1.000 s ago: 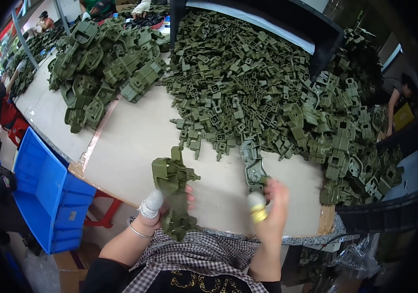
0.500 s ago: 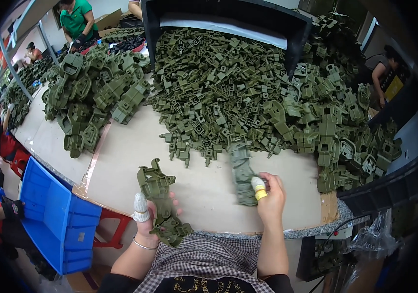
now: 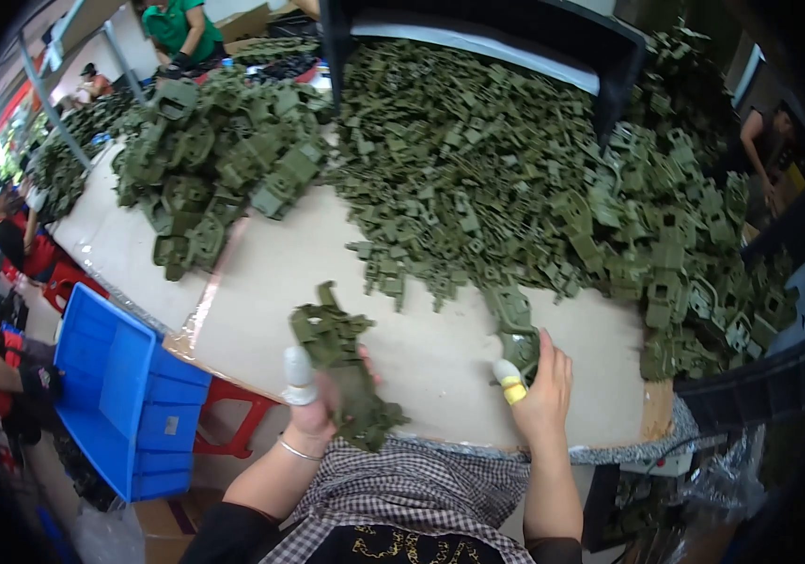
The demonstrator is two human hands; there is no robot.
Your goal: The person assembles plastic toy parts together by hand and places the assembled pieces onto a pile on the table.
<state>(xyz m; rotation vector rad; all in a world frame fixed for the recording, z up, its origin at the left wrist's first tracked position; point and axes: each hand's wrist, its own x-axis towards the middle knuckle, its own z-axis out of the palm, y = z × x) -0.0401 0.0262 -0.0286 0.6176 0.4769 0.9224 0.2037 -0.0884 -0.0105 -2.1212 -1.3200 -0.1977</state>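
Note:
My left hand (image 3: 313, 399), its thumb capped in white, is closed around an olive-green moulded plastic part (image 3: 341, 352) held over the table's near edge. This part is long and uneven, with hooked ends and openings. To the right, my right hand (image 3: 543, 390) grips a second green moulded part (image 3: 515, 324) between fingers and thumb; the thumb wears a white cap with yellow tape. Its far end reaches the front of the heap of small green plastic pieces (image 3: 468, 169). My right fingers partly hide its near end.
Piles of larger green parts stand at the left (image 3: 224, 150) and right (image 3: 675, 254). A black bin (image 3: 628, 85) backs the small pieces. A blue crate (image 3: 144, 404) and red stool (image 3: 233, 414) are beside the table. Co-workers are at the left, far left and right.
The view has shifted, so the scene sits further right and slightly higher. Both hands keep hold of their green parts; the right one's part has turned, showing its hollow frame.

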